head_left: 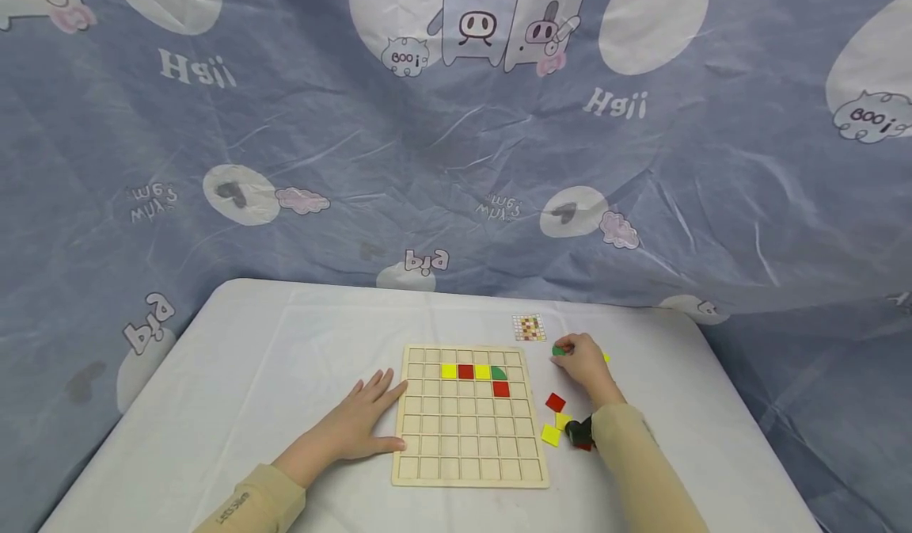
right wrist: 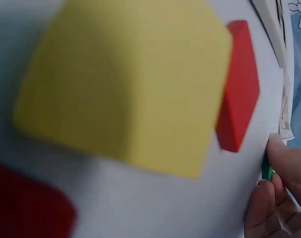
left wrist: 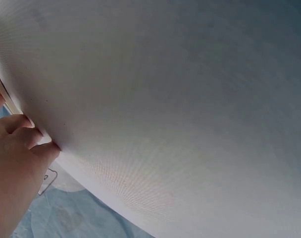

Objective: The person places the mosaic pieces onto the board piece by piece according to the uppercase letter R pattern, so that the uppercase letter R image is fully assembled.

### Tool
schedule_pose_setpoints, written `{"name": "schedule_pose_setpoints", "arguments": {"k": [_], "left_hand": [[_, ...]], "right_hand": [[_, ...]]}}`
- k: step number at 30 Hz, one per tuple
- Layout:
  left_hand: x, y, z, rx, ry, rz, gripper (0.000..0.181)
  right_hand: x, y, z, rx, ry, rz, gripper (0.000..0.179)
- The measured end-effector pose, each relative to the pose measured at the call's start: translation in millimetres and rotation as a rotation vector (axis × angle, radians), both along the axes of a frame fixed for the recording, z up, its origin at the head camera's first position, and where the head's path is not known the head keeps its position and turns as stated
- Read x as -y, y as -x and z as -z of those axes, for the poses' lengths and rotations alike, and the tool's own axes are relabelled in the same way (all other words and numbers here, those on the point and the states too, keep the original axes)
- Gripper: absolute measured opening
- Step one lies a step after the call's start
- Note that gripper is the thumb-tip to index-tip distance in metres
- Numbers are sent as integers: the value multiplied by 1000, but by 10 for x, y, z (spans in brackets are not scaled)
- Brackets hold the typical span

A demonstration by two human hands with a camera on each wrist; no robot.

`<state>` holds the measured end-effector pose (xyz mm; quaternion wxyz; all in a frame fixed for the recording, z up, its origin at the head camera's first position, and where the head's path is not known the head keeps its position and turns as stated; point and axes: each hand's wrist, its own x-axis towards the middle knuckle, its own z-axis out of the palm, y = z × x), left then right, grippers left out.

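Observation:
A wooden grid board point(head_left: 470, 438) lies on the white table. In its second row sit a yellow tile point(head_left: 449, 371), a red tile point(head_left: 466, 371), another yellow tile point(head_left: 483, 372) and a green quarter-round tile point(head_left: 499, 374); a red tile point(head_left: 501, 390) lies below the green one. My left hand point(head_left: 356, 422) rests spread at the board's left edge, fingertips and thumb right at the rim. Right of the board, my right hand point(head_left: 586, 365) pinches a green tile point(head_left: 559, 351) between thumb and fingers; in the right wrist view, the green tile point(right wrist: 267, 168) is mostly hidden by them.
A small printed pattern card point(head_left: 529, 328) lies behind the board's right corner. Loose red point(head_left: 555, 402) and yellow tiles point(head_left: 551, 435) are scattered right of the board, partly under the right wrist and its black camera point(head_left: 579, 432). A patterned blue cloth point(head_left: 442, 161) hangs behind the table.

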<state>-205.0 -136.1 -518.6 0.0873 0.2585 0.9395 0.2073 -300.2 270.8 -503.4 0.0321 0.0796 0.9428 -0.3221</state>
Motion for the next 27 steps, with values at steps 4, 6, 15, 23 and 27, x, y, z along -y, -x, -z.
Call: {"name": "schedule_pose_setpoints", "arguments": {"k": [4, 6, 15, 23, 27], "left_hand": [[-10, -4, -23, -1, -5, 0, 95], [-10, -7, -31, -4, -8, 1, 94], [-3, -9, -20, -5, -1, -5, 94], [5, -19, -30, 2, -7, -1, 94], [2, -20, -26, -1, -12, 6, 94]], "right_hand": [[16, -30, -31, 36, 2, 32, 26], [24, -48, -45, 48, 8, 34, 27], [190, -197, -167, -21, 156, -5, 20], [462, -496, -225, 5, 240, -96, 18], [578, -637, -183, 21, 211, -138, 17]]}}
